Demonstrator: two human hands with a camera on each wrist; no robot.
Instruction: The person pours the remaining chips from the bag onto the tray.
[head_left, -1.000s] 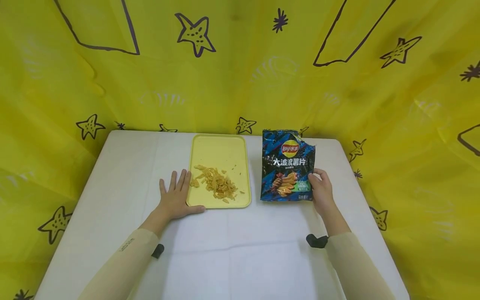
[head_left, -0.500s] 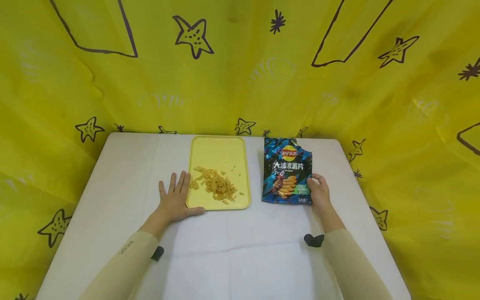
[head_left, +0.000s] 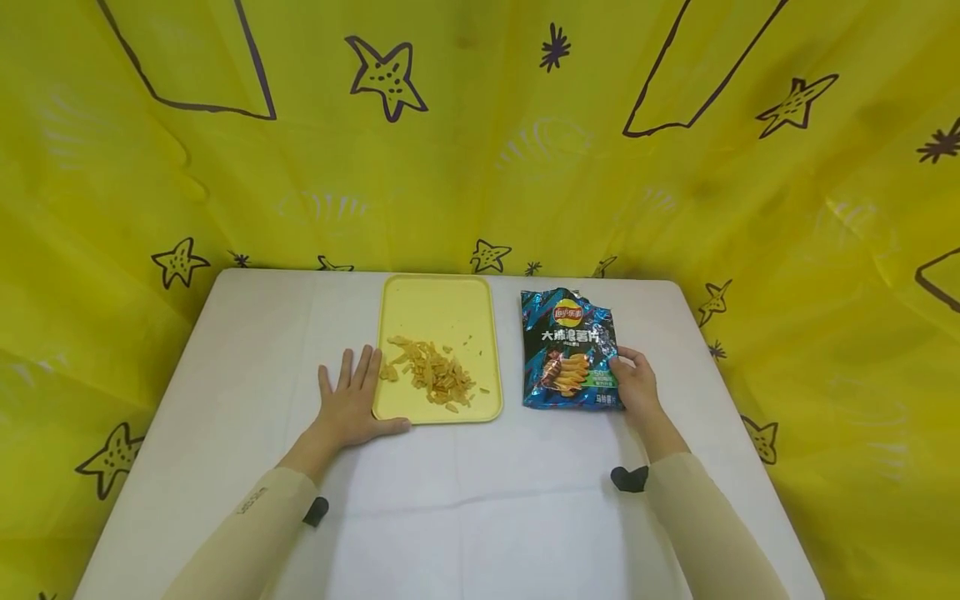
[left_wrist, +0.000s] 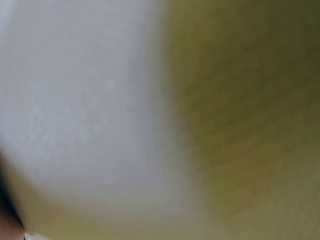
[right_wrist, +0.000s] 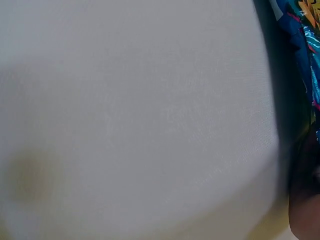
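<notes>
In the head view a yellow tray [head_left: 438, 304] lies on the table, with a pile of broken potato chips [head_left: 435, 373] on its near half. My left hand [head_left: 351, 407] rests with spread fingers at the tray's left edge, its thumb along the near left corner. To the right of the tray, my right hand [head_left: 637, 387] pinches a blue and black chip bag [head_left: 570, 350] by its lower right side. The bag's top edge is torn open at the right. A corner of the bag [right_wrist: 312, 55] shows in the right wrist view. Sleeve blur fills most of the left wrist view.
A white cloth covers the table [head_left: 465, 508]. Behind it and at both sides hangs a yellow curtain [head_left: 465, 167] with starfish drawings. Black straps sit at both wrists, below the sleeve cuffs.
The chip bag has come lower and its top has tipped toward me and slightly left, with my right hand still holding it. My left hand and the tray have stayed in place.
</notes>
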